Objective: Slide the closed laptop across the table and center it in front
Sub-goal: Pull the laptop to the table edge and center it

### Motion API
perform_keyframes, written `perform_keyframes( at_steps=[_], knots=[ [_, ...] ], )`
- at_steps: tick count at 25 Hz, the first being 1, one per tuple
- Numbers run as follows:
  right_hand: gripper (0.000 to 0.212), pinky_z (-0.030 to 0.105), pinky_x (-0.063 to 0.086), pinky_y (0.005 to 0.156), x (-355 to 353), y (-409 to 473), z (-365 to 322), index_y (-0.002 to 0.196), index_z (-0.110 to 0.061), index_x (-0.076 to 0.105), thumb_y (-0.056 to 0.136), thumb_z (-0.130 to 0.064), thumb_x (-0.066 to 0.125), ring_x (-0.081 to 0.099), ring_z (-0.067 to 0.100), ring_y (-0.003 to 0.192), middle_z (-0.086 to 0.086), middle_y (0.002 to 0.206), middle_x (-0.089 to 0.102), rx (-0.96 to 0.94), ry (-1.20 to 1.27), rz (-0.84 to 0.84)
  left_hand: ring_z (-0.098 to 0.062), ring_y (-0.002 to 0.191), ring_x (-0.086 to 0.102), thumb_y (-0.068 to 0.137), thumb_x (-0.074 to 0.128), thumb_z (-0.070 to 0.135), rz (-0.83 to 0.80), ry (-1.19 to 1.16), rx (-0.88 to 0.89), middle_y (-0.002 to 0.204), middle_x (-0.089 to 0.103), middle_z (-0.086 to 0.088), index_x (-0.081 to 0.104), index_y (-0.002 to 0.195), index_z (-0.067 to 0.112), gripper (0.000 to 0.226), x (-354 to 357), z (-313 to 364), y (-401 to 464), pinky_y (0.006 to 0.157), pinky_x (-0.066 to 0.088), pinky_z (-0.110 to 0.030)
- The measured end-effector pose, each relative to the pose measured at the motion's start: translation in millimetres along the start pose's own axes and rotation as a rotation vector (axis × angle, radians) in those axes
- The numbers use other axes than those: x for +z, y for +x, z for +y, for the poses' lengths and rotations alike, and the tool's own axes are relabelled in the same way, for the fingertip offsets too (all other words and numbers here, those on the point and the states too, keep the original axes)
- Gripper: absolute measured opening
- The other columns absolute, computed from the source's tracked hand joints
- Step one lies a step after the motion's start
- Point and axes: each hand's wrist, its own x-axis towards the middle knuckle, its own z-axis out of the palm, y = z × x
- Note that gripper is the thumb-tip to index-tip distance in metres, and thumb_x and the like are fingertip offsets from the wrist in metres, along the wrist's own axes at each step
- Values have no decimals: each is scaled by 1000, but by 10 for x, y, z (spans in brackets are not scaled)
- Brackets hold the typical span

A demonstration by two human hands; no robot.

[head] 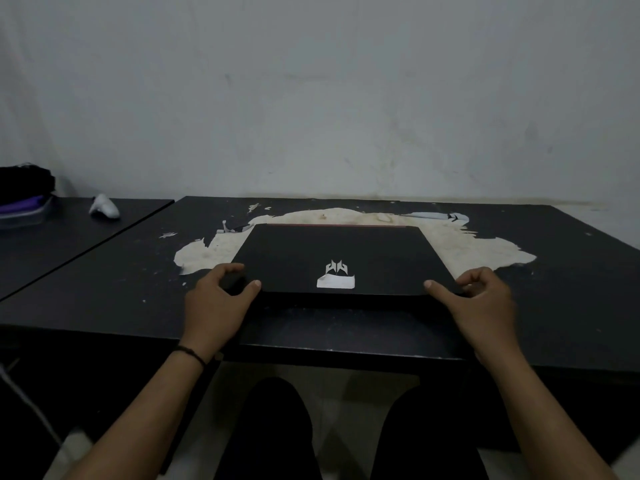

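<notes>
Laptop point(341, 258), closed, flat on counter point(554, 289), near corners clasped by left hand point(216, 301) and right hand point(481, 303); judged nearly centred, final squaring left.

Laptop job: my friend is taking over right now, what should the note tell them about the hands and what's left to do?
Left hand: gripping the near left corner of the laptop, thumb on the lid.
Right hand: gripping the near right corner the same way.
Laptop: closed, flat on the black table, over the patch where the tabletop has peeled, roughly in front of the person.
Done: both hands have hold, and the laptop looks close to centered.
Left: small nudge if it needs squaring to the table's front edge, then let go.
Nearby: a white object and a plastic container sit on the next table, far left.
</notes>
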Motion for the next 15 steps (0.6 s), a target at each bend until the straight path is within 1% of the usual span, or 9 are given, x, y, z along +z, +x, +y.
perform_keyframes(
  at_steps=[2,4,6,9,12,15],
  knots=[
    [47,30,43,58,-35,-45,-25,75,-22,54,62,-50,89,62,20,75,3,79,63,-8,-22,23,-19,113,62,77,78,40,11,10,9,119,71,3,70,111,31,36,-27,-12,-46,88,41,-25],
    [49,30,43,57,-55,-105,-33,74,-21,52,61,-51,88,59,21,70,3,75,62,-17,-36,45,-16,102,63,77,78,40,45,12,10,117,72,2,70,112,30,38,-60,-29,-68,87,41,-25],
    [50,31,44,59,-80,-187,-16,73,-20,51,61,-51,88,59,21,70,3,74,62,-22,-49,71,-10,90,59,76,78,40,73,12,4,113,72,4,70,111,30,37,-82,-52,-123,85,42,-26],
    [49,33,46,61,-119,-273,0,73,-20,51,63,-50,88,61,22,72,3,74,63,-31,-73,117,-8,88,60,76,79,40,118,9,32,103,72,8,71,106,29,33,-91,-80,-227,83,43,-25],
    [49,32,46,61,-118,-303,-5,72,-19,49,64,-46,89,62,24,71,6,74,64,-42,-84,157,-8,88,61,76,79,39,159,-5,46,95,69,9,71,103,28,31,-85,-83,-258,81,43,-25],
    [50,38,50,68,-99,-305,-18,71,-18,46,65,-44,88,64,29,72,10,74,65,-36,-85,210,-8,85,62,77,77,38,196,-21,49,88,68,9,72,101,26,27,-71,-93,-250,78,45,-22]
  ],
)
